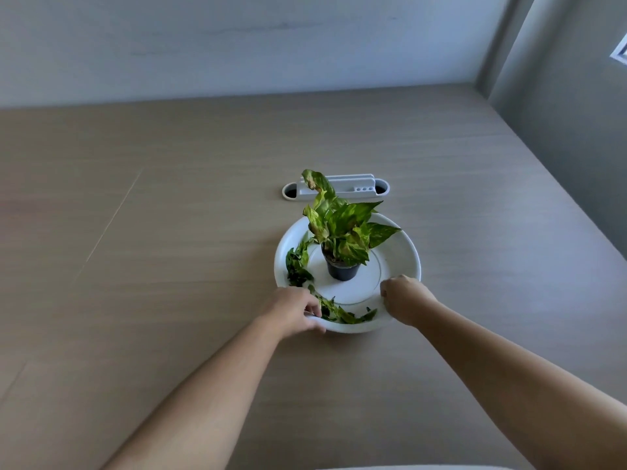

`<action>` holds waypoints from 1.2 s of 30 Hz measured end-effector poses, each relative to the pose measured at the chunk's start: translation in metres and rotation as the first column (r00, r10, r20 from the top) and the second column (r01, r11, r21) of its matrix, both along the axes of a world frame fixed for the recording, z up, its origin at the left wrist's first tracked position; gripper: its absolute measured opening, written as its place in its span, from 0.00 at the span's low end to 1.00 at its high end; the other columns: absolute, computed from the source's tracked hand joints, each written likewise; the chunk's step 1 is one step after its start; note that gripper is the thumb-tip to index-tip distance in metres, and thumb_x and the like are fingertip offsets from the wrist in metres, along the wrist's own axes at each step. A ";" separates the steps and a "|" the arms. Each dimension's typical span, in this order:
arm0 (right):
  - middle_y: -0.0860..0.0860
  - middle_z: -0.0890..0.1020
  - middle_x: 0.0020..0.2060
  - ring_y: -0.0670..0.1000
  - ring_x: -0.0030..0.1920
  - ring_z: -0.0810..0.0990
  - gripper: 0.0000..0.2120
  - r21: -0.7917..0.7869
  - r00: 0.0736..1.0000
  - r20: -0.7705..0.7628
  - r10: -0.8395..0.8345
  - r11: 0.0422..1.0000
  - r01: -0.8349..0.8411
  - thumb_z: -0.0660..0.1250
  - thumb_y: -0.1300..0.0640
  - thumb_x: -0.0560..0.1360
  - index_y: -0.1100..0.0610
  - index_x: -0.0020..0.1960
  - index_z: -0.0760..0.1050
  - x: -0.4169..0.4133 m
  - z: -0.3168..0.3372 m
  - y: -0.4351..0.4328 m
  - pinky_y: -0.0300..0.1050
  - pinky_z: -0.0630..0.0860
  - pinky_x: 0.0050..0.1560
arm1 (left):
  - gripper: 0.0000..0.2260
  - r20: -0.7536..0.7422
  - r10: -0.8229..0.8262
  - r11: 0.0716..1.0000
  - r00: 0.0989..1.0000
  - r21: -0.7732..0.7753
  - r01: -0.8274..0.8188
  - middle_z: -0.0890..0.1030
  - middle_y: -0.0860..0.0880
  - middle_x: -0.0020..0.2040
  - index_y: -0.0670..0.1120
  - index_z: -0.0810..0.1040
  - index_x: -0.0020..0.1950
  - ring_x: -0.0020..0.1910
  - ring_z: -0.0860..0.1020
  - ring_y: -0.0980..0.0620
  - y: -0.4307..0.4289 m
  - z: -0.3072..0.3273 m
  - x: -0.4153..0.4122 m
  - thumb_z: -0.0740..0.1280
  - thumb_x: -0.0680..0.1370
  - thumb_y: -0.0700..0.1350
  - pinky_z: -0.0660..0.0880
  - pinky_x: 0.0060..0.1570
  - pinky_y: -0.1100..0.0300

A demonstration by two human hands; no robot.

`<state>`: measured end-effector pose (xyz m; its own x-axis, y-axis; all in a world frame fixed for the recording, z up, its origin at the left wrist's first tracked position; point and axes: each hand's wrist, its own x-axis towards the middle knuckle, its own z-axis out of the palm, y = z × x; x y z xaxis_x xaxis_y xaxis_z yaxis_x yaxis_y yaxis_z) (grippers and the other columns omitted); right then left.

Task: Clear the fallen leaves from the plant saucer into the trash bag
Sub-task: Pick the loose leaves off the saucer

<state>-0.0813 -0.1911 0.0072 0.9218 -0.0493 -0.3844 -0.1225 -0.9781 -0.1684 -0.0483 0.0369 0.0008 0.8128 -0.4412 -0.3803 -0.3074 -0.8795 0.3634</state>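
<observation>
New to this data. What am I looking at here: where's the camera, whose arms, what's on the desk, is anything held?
There is no machine here. One wide-angle camera sits on a person's head and looks forward and down, so the two bare arms coming in from the bottom are that person's own.

On the wooden desk stands a white saucer. A small dark pot with a green-and-yellow plant stands in its middle. Fallen leaves lie along the saucer's left and near sides. Behind it is a white desk organiser.

The left hand is at the saucer's near-left rim, fingers on the leaves there. The right hand is closed at the near-right rim; whether it holds a leaf I cannot tell. No trash bag is in view.
</observation>
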 end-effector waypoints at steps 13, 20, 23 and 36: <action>0.54 0.78 0.53 0.56 0.51 0.78 0.14 0.145 0.999 -0.025 0.033 0.989 -0.029 0.64 0.51 0.73 0.55 0.56 0.76 0.000 -0.010 0.018 0.48 0.77 0.49 | 0.18 0.066 -0.025 0.999 0.998 0.027 0.024 0.74 0.48 0.58 0.54 0.75 0.60 0.57 0.75 0.48 -0.028 0.000 -0.001 0.71 0.72 0.54 0.75 0.52 0.54; 0.53 0.73 0.47 0.55 0.41 0.75 0.07 0.091 0.998 -0.031 0.047 0.995 -0.044 0.65 0.58 0.70 0.54 0.48 0.74 0.003 -0.018 0.037 0.45 0.73 0.38 | 0.10 0.094 -0.061 0.992 0.994 0.116 0.050 0.76 0.44 0.52 0.46 0.78 0.51 0.49 0.78 0.40 -0.041 -0.009 0.001 0.66 0.73 0.36 0.72 0.42 0.52; 0.54 0.77 0.44 0.56 0.41 0.77 0.07 0.189 0.998 -0.030 0.055 0.981 -0.048 0.65 0.64 0.69 0.55 0.44 0.77 0.002 -0.022 0.032 0.43 0.72 0.38 | 0.09 0.046 0.006 1.000 0.999 0.028 -0.007 0.80 0.44 0.52 0.45 0.81 0.49 0.50 0.79 0.42 -0.037 -0.015 0.003 0.66 0.73 0.34 0.76 0.48 0.53; 0.54 0.81 0.51 0.56 0.47 0.79 0.19 0.210 0.989 0.076 -0.129 0.971 0.111 0.56 0.70 0.70 0.55 0.53 0.79 0.007 -0.011 0.016 0.48 0.80 0.46 | 0.10 0.017 0.020 1.000 1.000 -0.016 -0.020 0.78 0.51 0.51 0.53 0.79 0.50 0.49 0.79 0.48 -0.034 -0.010 0.006 0.70 0.69 0.48 0.78 0.47 0.54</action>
